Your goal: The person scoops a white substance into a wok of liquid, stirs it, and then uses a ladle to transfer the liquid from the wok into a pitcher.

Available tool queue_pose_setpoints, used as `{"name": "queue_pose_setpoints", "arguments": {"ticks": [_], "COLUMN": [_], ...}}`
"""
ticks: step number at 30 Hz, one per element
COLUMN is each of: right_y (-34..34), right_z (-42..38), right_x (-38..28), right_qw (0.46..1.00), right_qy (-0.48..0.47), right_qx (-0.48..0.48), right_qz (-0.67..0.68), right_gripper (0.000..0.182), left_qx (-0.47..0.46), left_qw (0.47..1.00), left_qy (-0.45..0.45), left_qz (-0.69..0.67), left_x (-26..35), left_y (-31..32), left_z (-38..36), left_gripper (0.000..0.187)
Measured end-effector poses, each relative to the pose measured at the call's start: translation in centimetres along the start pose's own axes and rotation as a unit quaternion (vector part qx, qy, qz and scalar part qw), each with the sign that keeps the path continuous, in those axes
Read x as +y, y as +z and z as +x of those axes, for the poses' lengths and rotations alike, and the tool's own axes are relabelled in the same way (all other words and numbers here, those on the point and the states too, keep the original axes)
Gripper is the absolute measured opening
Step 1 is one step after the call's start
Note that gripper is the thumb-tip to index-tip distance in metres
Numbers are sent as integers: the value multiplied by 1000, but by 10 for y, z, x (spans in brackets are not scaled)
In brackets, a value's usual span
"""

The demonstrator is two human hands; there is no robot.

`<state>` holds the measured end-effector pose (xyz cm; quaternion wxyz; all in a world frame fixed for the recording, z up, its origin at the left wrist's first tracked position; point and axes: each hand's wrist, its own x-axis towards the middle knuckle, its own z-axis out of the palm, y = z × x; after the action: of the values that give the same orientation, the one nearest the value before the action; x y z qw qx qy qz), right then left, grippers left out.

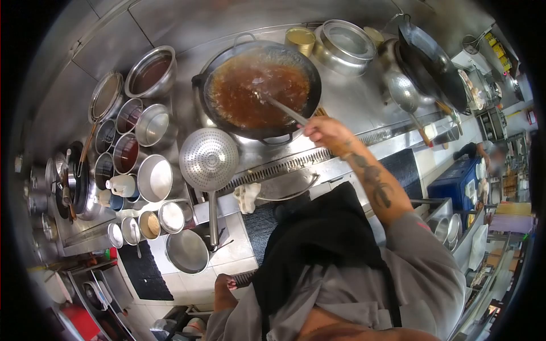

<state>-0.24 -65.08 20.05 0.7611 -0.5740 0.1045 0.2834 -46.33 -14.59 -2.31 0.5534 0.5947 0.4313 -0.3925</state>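
Note:
My right hand (329, 135) is closed around the handle of a metal ladle (287, 110). The ladle reaches into a large black wok (314, 85), and its bowl is mostly hidden in the liquid. Reddish-brown, bubbling broth (250, 102) fills much of the wok, with steam over it. Low beside my body, away from the stove, my left hand (226, 282) has its fingers curled, with nothing visible in them. A perforated strainer (209, 159) lies in front of the wok, its handle pointing toward me.
Pots and sauce containers (126, 153) crowd the left counter. A steel pot (187, 252) sits below them. A crumpled white cloth (247, 198) lies on the stove's front edge. At the right are stacked woks (435, 68) and another strainer (402, 92). Another person (483, 150) is far right.

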Motion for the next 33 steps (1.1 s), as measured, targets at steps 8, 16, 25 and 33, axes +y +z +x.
{"name": "queue_pose_setpoints", "arguments": {"ticks": [8, 16, 25, 33], "right_y": [55, -20, 43, 16], "right_z": [-10, -36, -28, -34], "right_x": [-3, -30, 21, -17], "right_qw": [841, 991, 976, 891], "right_qy": [-95, 106, -35, -49], "right_qx": [159, -45, 55, 102], "right_qz": [-509, 64, -207, -441], "right_gripper": [21, 25, 31, 30], "left_qx": [-23, -46, -1, 12], "left_qw": [998, 998, 993, 1000], "left_qy": [43, 3, -118, -23], "left_qz": [-28, -32, 29, -13], "left_x": [-12, -15, -6, 41], "left_y": [-36, -30, -18, 4], "left_z": [40, 41, 43, -19], "left_gripper": [17, 10, 11, 2]}}
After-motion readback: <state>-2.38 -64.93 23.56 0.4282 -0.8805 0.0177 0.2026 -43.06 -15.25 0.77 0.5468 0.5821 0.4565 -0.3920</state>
